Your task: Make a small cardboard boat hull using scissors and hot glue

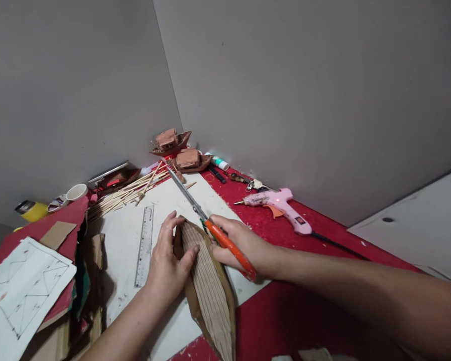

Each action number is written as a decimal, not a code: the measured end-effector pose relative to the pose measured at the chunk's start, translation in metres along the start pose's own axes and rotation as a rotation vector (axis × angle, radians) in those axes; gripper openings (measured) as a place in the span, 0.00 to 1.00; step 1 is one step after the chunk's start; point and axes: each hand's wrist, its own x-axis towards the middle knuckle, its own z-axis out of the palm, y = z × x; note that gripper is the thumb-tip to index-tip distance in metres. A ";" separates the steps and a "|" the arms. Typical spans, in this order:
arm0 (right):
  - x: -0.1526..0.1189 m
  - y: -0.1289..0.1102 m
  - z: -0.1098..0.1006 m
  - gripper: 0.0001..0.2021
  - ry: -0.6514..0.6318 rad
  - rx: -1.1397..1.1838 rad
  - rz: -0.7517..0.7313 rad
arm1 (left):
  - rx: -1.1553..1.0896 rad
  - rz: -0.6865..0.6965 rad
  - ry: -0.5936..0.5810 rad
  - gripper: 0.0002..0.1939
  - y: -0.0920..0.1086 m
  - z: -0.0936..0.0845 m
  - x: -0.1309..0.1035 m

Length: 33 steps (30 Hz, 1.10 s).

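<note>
A long boat-shaped cardboard piece (208, 288) with a ribbed inner face and raised edges lies over the white sheet and the red table top. My left hand (171, 260) grips its far left edge, with the thumb on the ribbed face. Orange-handled scissors (229, 245) are in my right hand (240, 245), beside the piece's right edge. Their blades point up and to the left, above the white sheet, and look closed. Part of the handle is hidden by my right fingers.
A clear ruler (144, 245) lies left of my left hand. Thin sticks (124, 195) and small brown boats (190, 160) are at the back. A pink glue gun (285, 205) rests right. Stacked cardboard and a drawn sheet (26, 291) are left.
</note>
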 end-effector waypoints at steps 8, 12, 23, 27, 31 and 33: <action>-0.001 -0.002 -0.001 0.11 -0.012 -0.011 -0.029 | -0.246 -0.233 -0.024 0.13 0.018 -0.002 0.004; -0.001 -0.003 -0.001 0.10 -0.024 -0.012 -0.003 | -0.306 -0.254 -0.018 0.11 0.016 -0.006 0.008; 0.002 -0.012 -0.009 0.16 0.001 0.019 0.027 | -0.490 -0.327 -0.090 0.07 0.020 -0.032 0.024; 0.000 -0.018 -0.018 0.16 -0.045 -0.235 0.000 | -0.485 -0.311 0.021 0.10 0.021 -0.049 0.031; -0.007 -0.021 -0.022 0.13 -0.178 -0.435 -0.016 | -0.486 -0.254 0.121 0.10 0.018 -0.061 0.034; -0.009 -0.021 -0.023 0.13 -0.207 -0.518 -0.019 | -0.510 -0.236 0.151 0.10 0.016 -0.065 0.034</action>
